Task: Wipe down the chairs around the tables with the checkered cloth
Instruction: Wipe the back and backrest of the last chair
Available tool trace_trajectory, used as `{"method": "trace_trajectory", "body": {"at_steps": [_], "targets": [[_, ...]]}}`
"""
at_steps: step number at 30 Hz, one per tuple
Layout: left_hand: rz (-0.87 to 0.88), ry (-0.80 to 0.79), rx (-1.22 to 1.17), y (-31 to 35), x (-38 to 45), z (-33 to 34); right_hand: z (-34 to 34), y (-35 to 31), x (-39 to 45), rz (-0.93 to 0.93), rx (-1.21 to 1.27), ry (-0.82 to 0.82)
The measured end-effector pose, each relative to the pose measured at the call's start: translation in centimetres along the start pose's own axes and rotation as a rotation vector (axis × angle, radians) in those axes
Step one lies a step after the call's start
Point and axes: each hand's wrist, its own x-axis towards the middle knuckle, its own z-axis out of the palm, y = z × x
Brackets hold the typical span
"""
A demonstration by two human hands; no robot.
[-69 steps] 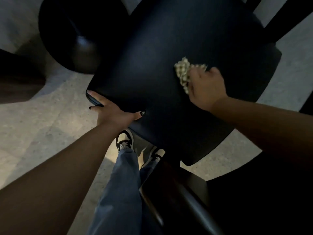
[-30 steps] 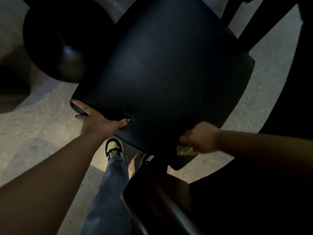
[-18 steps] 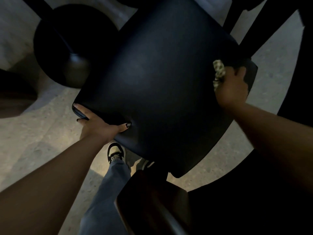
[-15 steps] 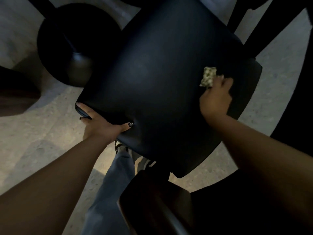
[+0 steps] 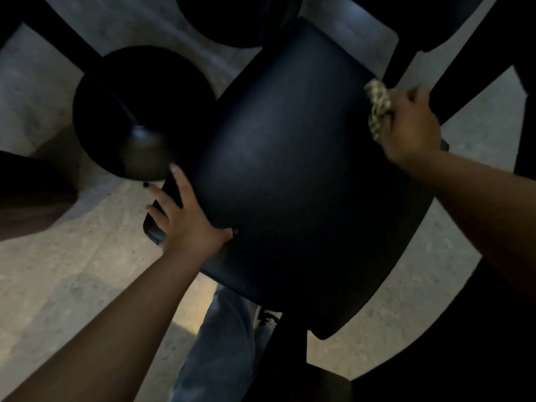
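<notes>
A black chair seat (image 5: 295, 181) fills the middle of the head view, seen from above. My right hand (image 5: 412, 129) grips the bunched checkered cloth (image 5: 378, 107) and presses it on the seat's far right edge. My left hand (image 5: 182, 216) grips the seat's near left corner, with the thumb lying on top of the seat and the fingers over the edge. A dark flat object (image 5: 158, 216) lies under my left fingers at that corner.
A round black table base (image 5: 139, 111) stands on the pale floor to the left of the chair. Dark chair or table legs (image 5: 417, 33) cross the upper right. My jeans leg (image 5: 220, 343) and a shoe show below the seat. A dark surface (image 5: 464, 343) fills the lower right.
My right hand carried the cloth from the seat's right middle to its far right edge. My left hand kept its hold on the corner. The view shifted a little.
</notes>
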Motion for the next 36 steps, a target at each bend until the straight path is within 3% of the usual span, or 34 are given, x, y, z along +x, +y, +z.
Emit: {"method": "trace_trajectory", "body": {"at_steps": [4,7,10,14,16,19,21,27,29,31,36], "targets": [[0.099,-0.097,0.172,1.0,2.6,-1.3,3.8,-2.5,1.6,0.283,0.106,-0.011],[0.109,-0.103,0.226,0.9,2.8,-1.8,5.6,-7.1,-1.0,0.314,0.183,0.056],[0.148,-0.077,0.271,0.6,2.8,-2.2,6.3,-12.1,-6.6,0.032,0.211,-0.041],[0.173,-0.095,0.229,-0.3,3.4,-3.2,6.2,-14.8,-12.4,-0.51,0.257,-0.432],[0.133,-0.101,0.2,-0.7,4.0,-3.7,5.5,-13.3,-10.1,-0.572,0.345,-0.31],[0.139,-0.13,0.188,-1.1,4.4,-4.0,3.9,-10.2,-2.4,-0.137,0.404,0.069],[0.163,-0.128,0.204,-1.2,4.5,-4.1,2.8,-8.0,3.4,0.141,0.365,0.207],[0.176,-0.115,0.271,-1.9,4.6,-4.1,4.9,-12.2,10.5,0.487,0.243,0.053],[0.173,-0.123,0.281,-2.1,4.6,-4.0,5.6,-15.3,9.3,0.417,0.232,0.099],[0.171,-0.129,0.264,-2.2,4.5,-4.0,6.0,-17.9,7.4,0.222,0.182,0.1],[0.127,-0.138,0.071,-2.9,4.2,-4.8,6.7,-23.3,1.3,-0.189,0.107,-0.083]]}}
